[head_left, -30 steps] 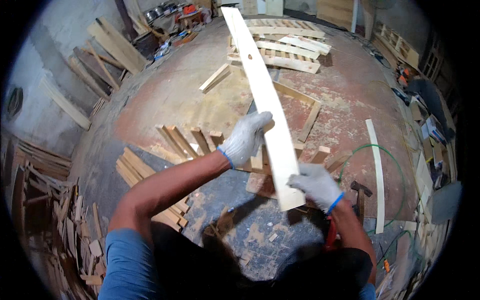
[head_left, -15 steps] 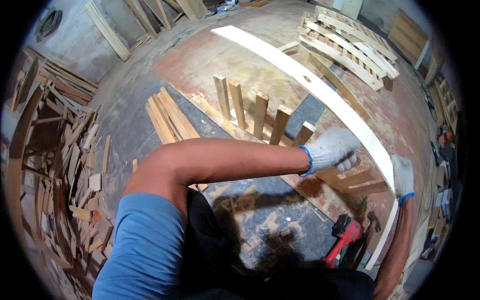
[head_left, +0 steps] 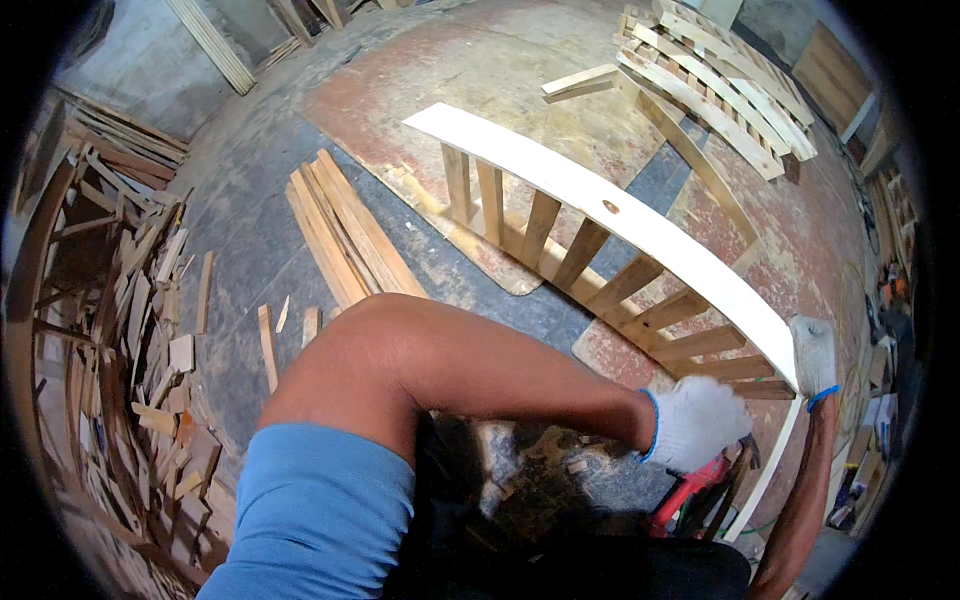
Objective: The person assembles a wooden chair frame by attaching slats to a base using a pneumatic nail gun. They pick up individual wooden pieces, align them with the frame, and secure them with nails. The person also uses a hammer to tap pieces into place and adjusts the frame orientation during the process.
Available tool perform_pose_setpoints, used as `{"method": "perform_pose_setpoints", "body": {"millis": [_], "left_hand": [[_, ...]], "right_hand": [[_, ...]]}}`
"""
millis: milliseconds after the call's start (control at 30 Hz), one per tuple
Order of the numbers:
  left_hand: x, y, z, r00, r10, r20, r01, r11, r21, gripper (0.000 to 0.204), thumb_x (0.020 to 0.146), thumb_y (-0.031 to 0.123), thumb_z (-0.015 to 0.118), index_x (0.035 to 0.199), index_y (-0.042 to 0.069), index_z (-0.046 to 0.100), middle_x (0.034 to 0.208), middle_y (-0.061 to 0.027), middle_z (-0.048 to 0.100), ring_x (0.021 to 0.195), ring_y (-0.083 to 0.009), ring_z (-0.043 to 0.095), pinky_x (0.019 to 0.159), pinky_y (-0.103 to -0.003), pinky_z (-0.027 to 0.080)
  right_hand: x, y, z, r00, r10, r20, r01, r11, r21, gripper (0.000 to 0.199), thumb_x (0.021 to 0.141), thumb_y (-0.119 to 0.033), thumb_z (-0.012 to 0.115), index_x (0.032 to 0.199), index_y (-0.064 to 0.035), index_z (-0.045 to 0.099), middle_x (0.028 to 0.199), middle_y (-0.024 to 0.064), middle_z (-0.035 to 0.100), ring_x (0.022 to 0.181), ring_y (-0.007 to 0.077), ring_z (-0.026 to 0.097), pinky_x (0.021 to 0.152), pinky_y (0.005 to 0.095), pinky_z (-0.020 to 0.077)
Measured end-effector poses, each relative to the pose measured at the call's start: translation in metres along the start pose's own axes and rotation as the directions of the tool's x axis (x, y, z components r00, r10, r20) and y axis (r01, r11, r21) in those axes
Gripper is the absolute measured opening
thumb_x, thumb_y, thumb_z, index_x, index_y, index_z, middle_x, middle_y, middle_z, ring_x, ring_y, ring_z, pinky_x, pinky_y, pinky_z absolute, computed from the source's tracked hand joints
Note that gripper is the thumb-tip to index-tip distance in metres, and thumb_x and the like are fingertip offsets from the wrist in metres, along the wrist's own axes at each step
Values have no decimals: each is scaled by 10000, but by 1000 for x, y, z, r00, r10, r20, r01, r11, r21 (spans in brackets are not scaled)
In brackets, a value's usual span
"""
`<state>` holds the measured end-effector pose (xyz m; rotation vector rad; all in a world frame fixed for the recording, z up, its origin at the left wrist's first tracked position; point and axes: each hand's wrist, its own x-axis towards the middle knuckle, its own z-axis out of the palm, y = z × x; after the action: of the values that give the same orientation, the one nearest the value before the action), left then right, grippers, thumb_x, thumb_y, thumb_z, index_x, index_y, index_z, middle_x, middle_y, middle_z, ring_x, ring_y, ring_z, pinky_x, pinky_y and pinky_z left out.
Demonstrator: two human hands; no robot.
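Note:
A long white board (head_left: 560, 188) with a dark knot lies along the upper ends of several short wooden slats (head_left: 586, 255), which rise from a lower rail. My gloved right hand (head_left: 815, 355) grips the near right end of this board, its fingers partly out of sight. My gloved left hand (head_left: 700, 425) is beside the red power tool (head_left: 690, 490) and a hammer (head_left: 750, 447), covering part of the tool. Blur at its fingertips hides whether it touches either one. From the corner under my right hand, a thin white strip (head_left: 765, 480) runs toward me.
Loose planks (head_left: 335, 225) lie on the floor to the left, with a heap of scrap wood (head_left: 150, 320) beyond. A slatted pallet-like stack (head_left: 710, 90) stands at the far right. An angled wooden frame (head_left: 700, 160) rests behind the white board.
The white board has come down onto the slats' ends, its far end moving nearer. My left hand has moved away from the slats, down and right toward the power tool. My right hand stays at the board's end.

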<state>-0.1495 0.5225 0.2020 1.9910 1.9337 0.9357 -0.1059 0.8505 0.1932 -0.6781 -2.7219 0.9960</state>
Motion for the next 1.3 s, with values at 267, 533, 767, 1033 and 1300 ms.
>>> {"method": "perform_pose_setpoints", "body": {"millis": [267,533,767,1033,1300], "left_hand": [[41,-60,-46,946,222,-235,-86,873,480,207,796,227,666,926,67,673,856,-132,669,791,-305,654,747,-437,477],[54,-106,-40,1000,-1,0,1,913,409,270,884,313,652,1072,121,677,886,-172,627,808,-376,640,683,-510,503],[61,-90,-43,1000,-13,11,8,921,391,515,837,183,744,1337,142,625,1141,-181,628,1015,-374,604,886,-452,502],[76,-84,-53,999,17,-34,-4,930,367,574,836,161,761,1382,128,586,1195,-193,614,1016,-382,612,886,-449,500],[82,-73,-28,995,-33,93,-5,925,379,598,840,173,739,1410,133,563,1256,-201,589,1112,-393,582,969,-437,472]], "right_hand": [[-14,-4,-1,999,17,44,-14,998,-57,326,947,-153,572,685,-41,414,660,-56,404,634,58,342,533,305,276],[-17,-27,-2,999,50,11,-49,993,-107,458,1000,-414,536,987,18,688,876,91,687,790,186,585,787,367,481],[-50,19,9,920,331,-208,-5,543,840,457,1052,-375,484,1206,44,582,1064,152,673,939,223,647,826,351,539],[-80,51,-4,844,376,-382,84,611,787,486,1034,-414,502,1115,36,666,990,126,726,859,185,670,811,307,529],[-101,50,47,879,257,-402,85,744,662,439,1072,-307,392,1185,37,640,1162,141,686,1102,262,631,988,367,472]]}}
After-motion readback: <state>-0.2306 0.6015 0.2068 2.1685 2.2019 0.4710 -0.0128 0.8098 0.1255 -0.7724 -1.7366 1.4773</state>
